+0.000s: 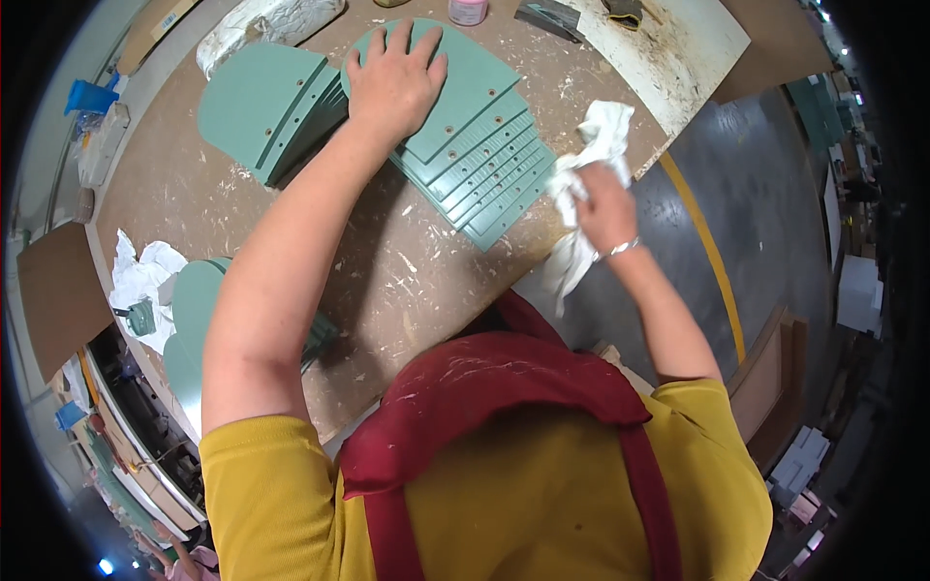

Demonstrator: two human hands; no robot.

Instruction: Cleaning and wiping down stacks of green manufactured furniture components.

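Note:
My left hand (395,85) lies flat with fingers spread on the rounded end of the top panel in a fanned stack of green panels (475,107). Small holes run along the stepped straight edges of these panels. Off the right side of the stack, my right hand (607,208) is closed around a crumpled white cloth (608,136), whose ends hang out above and below the fist. Left of my left hand stands a second stack of similar green panels (257,107). More green panels (199,290) are partly hidden behind my left forearm.
The brown worktable (387,290) is spotted with white marks. Along its far side are a white wrapped bundle (266,29), a pink jar (467,11) and a dark grey block (549,17). A crumpled white cloth (145,276) lies at the left. Beyond the right edge, grey floor carries a yellow line (702,242).

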